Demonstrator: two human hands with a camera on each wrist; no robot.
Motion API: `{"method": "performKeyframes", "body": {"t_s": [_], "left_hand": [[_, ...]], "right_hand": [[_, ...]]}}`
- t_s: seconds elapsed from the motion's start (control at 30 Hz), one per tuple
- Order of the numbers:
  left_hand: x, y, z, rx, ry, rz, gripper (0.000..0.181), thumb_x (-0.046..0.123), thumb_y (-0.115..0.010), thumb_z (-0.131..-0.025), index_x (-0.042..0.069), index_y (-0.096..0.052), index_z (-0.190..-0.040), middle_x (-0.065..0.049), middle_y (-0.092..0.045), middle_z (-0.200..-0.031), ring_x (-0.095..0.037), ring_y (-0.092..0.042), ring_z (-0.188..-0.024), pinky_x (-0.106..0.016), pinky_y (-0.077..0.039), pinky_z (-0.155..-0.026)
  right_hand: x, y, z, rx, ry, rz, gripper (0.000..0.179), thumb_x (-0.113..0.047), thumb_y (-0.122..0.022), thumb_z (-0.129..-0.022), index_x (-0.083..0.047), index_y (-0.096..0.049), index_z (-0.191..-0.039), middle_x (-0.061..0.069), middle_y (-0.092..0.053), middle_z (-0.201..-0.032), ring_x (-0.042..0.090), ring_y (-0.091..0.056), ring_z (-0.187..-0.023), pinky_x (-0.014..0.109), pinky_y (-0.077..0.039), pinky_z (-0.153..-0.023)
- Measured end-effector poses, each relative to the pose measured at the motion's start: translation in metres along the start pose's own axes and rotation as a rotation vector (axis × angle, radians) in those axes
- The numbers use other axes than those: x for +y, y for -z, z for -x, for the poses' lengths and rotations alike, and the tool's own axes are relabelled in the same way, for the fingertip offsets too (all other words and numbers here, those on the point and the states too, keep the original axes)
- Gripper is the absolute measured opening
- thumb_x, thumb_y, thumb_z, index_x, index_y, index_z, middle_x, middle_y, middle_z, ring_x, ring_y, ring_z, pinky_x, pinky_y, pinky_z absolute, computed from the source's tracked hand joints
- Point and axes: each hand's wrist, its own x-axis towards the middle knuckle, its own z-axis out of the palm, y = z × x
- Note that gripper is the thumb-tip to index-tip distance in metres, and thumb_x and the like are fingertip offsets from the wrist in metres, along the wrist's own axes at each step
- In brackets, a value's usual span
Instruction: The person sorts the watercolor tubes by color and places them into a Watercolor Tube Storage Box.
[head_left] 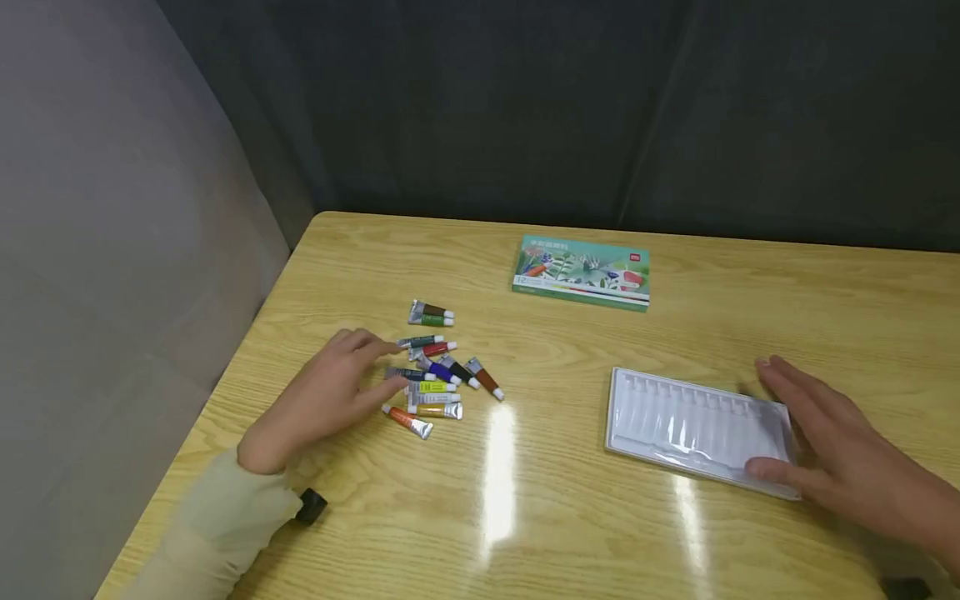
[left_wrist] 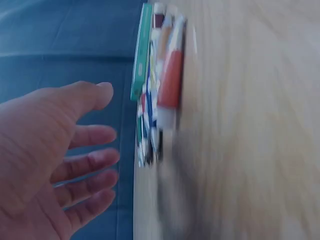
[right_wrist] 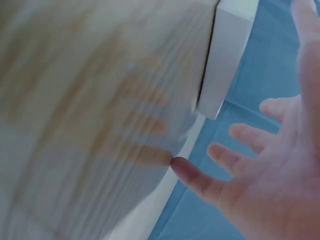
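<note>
Several small paint tubes with white caps lie in a loose cluster on the left half of the table, among them a brown tube [head_left: 485, 379], a yellow tube [head_left: 435, 387] and an orange tube [head_left: 408, 422]. Over the cluster's left side hovers my left hand [head_left: 322, 404], fingers loosely bent with nothing in them. A red-orange tube [left_wrist: 171, 77] looks nearest in the left wrist view. At the right end of a white slotted tray [head_left: 626, 417] is my right hand [head_left: 843, 446], fingers spread and thumb over the tray's corner. Contact with the tray cannot be told.
A green printed paint box [head_left: 581, 275] lies flat near the table's back edge. Dark cloth [head_left: 480, 108] hangs behind the wooden table [head_left: 555, 500], and a grey sheet [head_left: 112, 250] hangs along its left side.
</note>
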Motion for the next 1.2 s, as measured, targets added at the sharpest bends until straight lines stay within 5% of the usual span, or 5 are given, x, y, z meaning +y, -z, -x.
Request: {"method": "performKeyframes", "body": {"t_s": [0.27,0.63,0.77,0.97,1.2], "left_hand": [[0.027,-0.006,-0.015,-0.079,-0.109,0.033,0.033,0.039,-0.076,-0.094,0.014,-0.074,-0.115,-0.001,-0.074,-0.112,-0.016,-0.07,-0.097,-0.038,-0.059,-0.088],[0.048,-0.01,-0.027,-0.199,-0.131,0.029,0.017,0.031,-0.077,-0.094,0.019,-0.077,-0.106,0.005,-0.073,-0.106,-0.01,-0.066,-0.091,-0.032,-0.055,-0.083],[0.05,-0.01,-0.03,-0.227,-0.13,0.028,0.016,0.029,-0.077,-0.094,0.019,-0.077,-0.107,0.005,-0.072,-0.106,-0.011,-0.066,-0.092,-0.032,-0.054,-0.083],[0.051,-0.011,-0.032,-0.252,-0.12,0.046,0.014,0.027,-0.077,-0.095,0.019,-0.078,-0.107,0.005,-0.074,-0.106,-0.01,-0.066,-0.093,-0.033,-0.054,-0.085],[0.046,-0.014,-0.034,-0.286,-0.112,0.093,0.013,0.027,-0.075,-0.096,0.02,-0.078,-0.107,0.006,-0.074,-0.107,-0.008,-0.063,-0.091,-0.03,-0.051,-0.083]], "right_hand": [[-0.008,0.0,-0.005,-0.044,-0.014,0.045,0.134,-0.045,-0.095,-0.068,-0.017,-0.01,-0.168,0.025,-0.03,-0.163,0.046,-0.029,-0.149,-0.009,0.006,-0.097],[-0.013,-0.005,-0.014,-0.106,0.007,-0.006,0.138,-0.044,-0.097,-0.063,-0.013,-0.012,-0.167,0.031,-0.025,-0.163,0.057,-0.028,-0.143,-0.005,0.01,-0.098],[-0.012,-0.007,-0.016,-0.164,-0.047,-0.032,0.138,-0.046,-0.095,-0.067,-0.015,-0.006,-0.168,0.034,-0.019,-0.165,0.061,-0.023,-0.145,0.044,-0.013,-0.13],[-0.007,-0.01,-0.013,-0.136,-0.021,-0.002,0.137,-0.047,-0.096,-0.064,-0.014,-0.012,-0.167,0.033,-0.024,-0.163,0.06,-0.027,-0.143,0.004,0.009,-0.113],[-0.007,-0.011,-0.014,-0.157,-0.02,-0.011,0.135,-0.046,-0.095,-0.067,-0.014,-0.011,-0.167,0.029,-0.022,-0.165,0.058,-0.025,-0.145,0.013,0.007,-0.121]]}}
